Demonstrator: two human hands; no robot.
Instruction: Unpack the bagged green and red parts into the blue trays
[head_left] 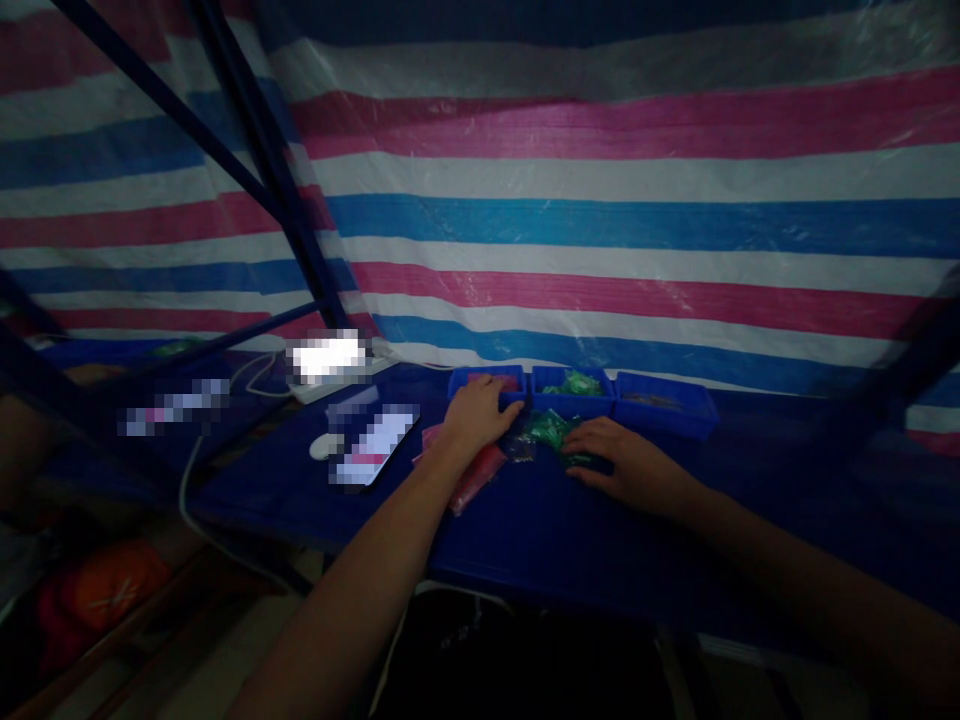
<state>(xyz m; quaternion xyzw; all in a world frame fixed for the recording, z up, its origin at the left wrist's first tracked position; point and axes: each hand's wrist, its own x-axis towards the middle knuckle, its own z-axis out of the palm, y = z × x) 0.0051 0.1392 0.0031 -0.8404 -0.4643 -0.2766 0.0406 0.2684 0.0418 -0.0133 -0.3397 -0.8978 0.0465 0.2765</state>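
Note:
My left hand (478, 410) rests at the front rim of the left blue bin (459, 382), fingers curled over a red plastic bag (480, 474) on the blue table (540, 530). It is too dim to see whether it grips anything. My right hand (619, 455) lies flat, fingers stretched, on a green bag (550, 428) in front of the middle blue bin (571, 383), which holds green pieces. A third blue bin (664, 402) stands to the right.
A phone (373, 445) and a small white round object (325, 446) lie left of my hands. A white power strip (330, 375) with cables sits behind them. A striped tarp (600, 200) hangs behind the table, with dark blue metal poles (262, 160) at left.

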